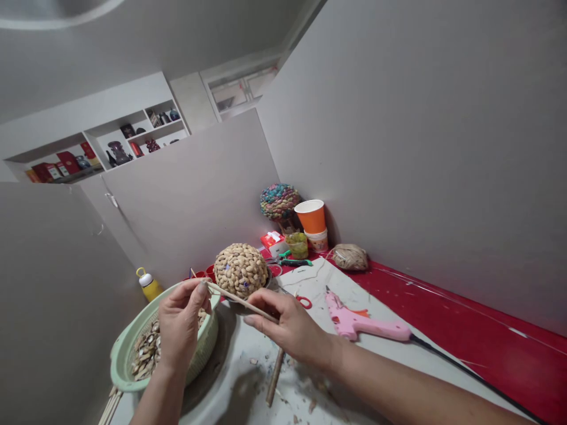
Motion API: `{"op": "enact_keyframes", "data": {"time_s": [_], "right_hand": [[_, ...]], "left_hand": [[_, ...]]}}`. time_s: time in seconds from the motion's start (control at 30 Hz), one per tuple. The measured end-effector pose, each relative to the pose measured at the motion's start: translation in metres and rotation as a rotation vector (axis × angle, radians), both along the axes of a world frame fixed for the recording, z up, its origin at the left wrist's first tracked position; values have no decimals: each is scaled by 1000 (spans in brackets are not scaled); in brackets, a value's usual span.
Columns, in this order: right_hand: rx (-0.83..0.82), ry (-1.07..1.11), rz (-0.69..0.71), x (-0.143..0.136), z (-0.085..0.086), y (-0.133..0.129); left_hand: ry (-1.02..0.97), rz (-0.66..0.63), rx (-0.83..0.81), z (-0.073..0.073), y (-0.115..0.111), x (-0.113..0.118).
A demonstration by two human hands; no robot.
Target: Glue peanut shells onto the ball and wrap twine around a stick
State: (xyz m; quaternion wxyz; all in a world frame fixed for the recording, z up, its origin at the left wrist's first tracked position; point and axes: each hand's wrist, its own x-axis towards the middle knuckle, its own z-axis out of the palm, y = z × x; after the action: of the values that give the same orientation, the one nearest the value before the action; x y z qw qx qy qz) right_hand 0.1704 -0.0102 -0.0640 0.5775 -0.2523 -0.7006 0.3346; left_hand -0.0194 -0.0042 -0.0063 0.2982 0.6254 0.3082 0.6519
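A thin pale wooden stick (237, 298) stretches between my two hands above the table. My left hand (179, 316) pinches its far-left end between thumb and fingers, over the rim of a light green basket (121, 357). The other end lies in my right hand (290, 321), whose fingers are closed around it. Just behind the stick sits a dome covered in beige nut shells (241, 268), with a few small purple spots on it. Loose shells (148, 351) fill the basket, partly hidden by my left hand. A brown stick (275, 378) lies below my right hand.
A pink glue gun (358, 321) lies at right, its black cord trailing forward. Red-handled scissors (303, 302), pliers (296, 261), a twine ball (349, 257), orange cups (311, 218) and a colourful shell-covered tree (280, 200) stand toward the back. A yellow bottle (150, 287) is behind the basket.
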Motion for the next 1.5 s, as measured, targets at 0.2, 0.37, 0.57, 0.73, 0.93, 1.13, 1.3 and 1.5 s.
{"op": "enact_keyframes", "data": {"time_s": [0.2, 0.37, 0.57, 0.73, 0.93, 1.13, 1.3, 1.5], "right_hand": [[82, -27, -48, 1, 1, -1], [-88, -8, 166, 2, 4, -1], [-435, 72, 644, 9, 5, 4], [-413, 26, 551, 8, 5, 4], [7, 30, -71, -1, 0, 0], [24, 11, -86, 1, 0, 1], [35, 28, -93, 3, 1, 1], [48, 24, -126, 2, -3, 6]], "left_hand": [[12, 8, 13, -2, 1, -3], [0, -4, 22, -2, 3, -5], [-17, -61, -3, 1, 2, 0], [-24, -80, -23, -2, 2, 1], [-28, -40, -15, -6, 8, -2], [16, -59, -7, -3, 11, -9], [69, -68, -20, 1, 6, -12], [54, -101, -82, 4, 2, -2]]}}
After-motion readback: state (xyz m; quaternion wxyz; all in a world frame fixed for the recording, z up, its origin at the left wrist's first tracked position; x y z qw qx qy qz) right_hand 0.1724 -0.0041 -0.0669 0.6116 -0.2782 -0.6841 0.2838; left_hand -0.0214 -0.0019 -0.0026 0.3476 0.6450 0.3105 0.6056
